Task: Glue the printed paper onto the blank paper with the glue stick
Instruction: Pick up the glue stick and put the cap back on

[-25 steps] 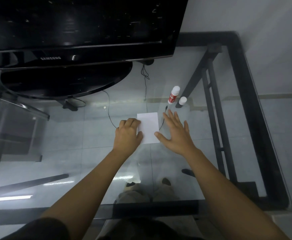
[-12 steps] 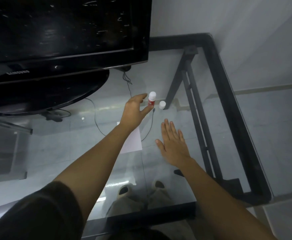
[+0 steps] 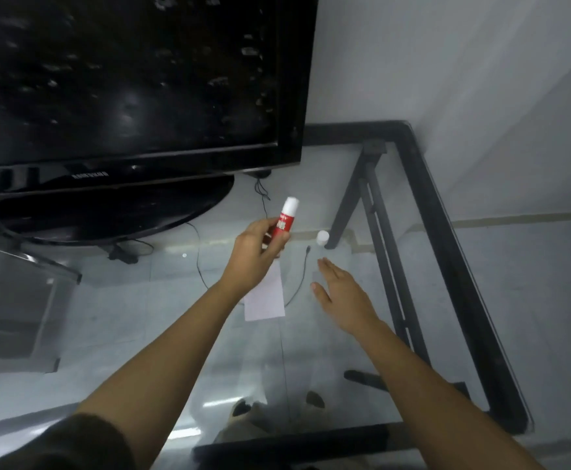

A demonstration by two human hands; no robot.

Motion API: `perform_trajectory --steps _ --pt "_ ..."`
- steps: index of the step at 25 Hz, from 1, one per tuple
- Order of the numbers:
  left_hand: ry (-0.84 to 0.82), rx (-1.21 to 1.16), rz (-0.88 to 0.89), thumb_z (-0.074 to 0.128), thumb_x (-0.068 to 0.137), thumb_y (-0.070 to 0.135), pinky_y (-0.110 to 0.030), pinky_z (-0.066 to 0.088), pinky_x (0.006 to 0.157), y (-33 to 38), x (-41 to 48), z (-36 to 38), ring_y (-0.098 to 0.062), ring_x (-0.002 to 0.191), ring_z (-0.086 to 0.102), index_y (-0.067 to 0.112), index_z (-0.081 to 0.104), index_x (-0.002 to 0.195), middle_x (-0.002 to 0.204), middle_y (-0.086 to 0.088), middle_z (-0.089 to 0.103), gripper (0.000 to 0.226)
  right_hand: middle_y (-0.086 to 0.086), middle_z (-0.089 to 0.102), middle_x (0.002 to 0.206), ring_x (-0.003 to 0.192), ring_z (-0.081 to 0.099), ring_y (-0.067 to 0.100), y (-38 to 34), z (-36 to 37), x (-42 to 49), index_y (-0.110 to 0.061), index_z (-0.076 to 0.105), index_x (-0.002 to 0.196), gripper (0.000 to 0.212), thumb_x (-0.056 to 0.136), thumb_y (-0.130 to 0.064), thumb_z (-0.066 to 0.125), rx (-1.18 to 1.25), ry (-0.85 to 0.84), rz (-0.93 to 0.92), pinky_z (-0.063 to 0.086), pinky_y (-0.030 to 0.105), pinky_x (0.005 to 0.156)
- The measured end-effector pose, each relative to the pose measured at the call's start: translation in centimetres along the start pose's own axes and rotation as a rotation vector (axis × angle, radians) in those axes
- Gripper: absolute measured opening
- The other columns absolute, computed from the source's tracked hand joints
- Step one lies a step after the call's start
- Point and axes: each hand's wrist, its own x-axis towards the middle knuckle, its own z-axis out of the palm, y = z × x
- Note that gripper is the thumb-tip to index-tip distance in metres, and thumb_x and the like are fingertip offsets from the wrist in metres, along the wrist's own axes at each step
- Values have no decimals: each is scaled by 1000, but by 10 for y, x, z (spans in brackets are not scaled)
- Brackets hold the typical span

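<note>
Left hand [image 3: 255, 254] lifted glue stick [image 3: 284, 220] off tabletop [image 3: 141, 317], fingers clenched on it; cap [image 3: 322, 237] at 3 o'clock, right hand [image 3: 341, 293] released, gluing next

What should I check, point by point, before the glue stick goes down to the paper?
1. Glue stick held firmly in left hand: ok.
2. Cap off, standing apart on the glass table: ok.
3. Glue tip raised enough: cannot tell.
4. Paper flat on the glass: ok.
5. Right hand steadying the paper: not ok, it is open beside it.
6. Which sheet lies on top: cannot tell.
</note>
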Motion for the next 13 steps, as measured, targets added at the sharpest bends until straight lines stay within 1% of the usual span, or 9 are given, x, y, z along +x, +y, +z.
perform_trajectory --steps 2,3,4,6,7,8,10,12,13 --pt "86 -31 7 60 87 35 -31 56 72 16 -14 -25 -16 84 62 17 56 114 97 -2 62 33 8 59 128 117 54 24 -29 -25 6 -14 54 127 36 96 -30 45 198 140 -43 39 24 93" --pt "130 -58 6 63 84 36 -33 56 72 25 -21 -36 -16 82 62 19 57 107 93 1 63 30 8 67 115 106 60 23 -45 -38 9 -13 62 117 30 95 -27 48 291 201 -59 42 22 86" --pt "164 -78 9 65 82 37 -34 56 71 34 -26 -46 -15 80 61 22 57 99 89 4 63 24 7 70 106 100 63 21 -60 -51 12 -13 66 111 27 94 -27 50 393 233 -65 43 22 83" --pt "211 -94 42 68 79 38 -31 55 67 50 -37 -64 -11 76 61 30 54 85 84 9 62 17 1 71 101 98 64 15 -89 -72 12 -17 68 106 29 92 -36 52 600 210 -76 46 24 87" --pt "227 -93 65 68 78 38 -26 54 64 56 -42 -71 -8 74 60 32 52 81 83 11 61 18 -3 70 102 99 63 11 -102 -80 9 -21 68 104 32 89 -44 52 683 183 -92 46 23 87" --pt "241 -87 88 68 78 38 -21 52 61 61 -47 -76 -6 73 58 33 51 79 82 13 61 18 -8 70 102 99 63 6 -114 -87 7 -27 68 102 35 83 -53 52 744 164 -115 46 18 85" --pt "259 -68 126 69 77 38 -18 47 59 69 -54 -83 -7 71 56 27 53 80 80 13 60 19 -16 68 97 94 62 -3 -133 -97 3 -32 67 97 42 71 -63 53 799 155 -147 43 8 73" --pt "250 -45 154 68 78 38 -16 45 57 73 -58 -85 -9 66 54 21 55 84 80 11 59 21 -16 69 91 86 62 -6 -145 -103 1 -30 68 95 44 67 -62 58 810 158 -147 42 6 63" --pt "246 -38 166 67 79 37 -14 44 56 75 -58 -84 -8 65 53 21 56 85 79 11 59 21 -15 70 88 84 63 -5 -148 -104 2 -29 69 93 40 68 -59 62 819 156 -141 43 7 62"
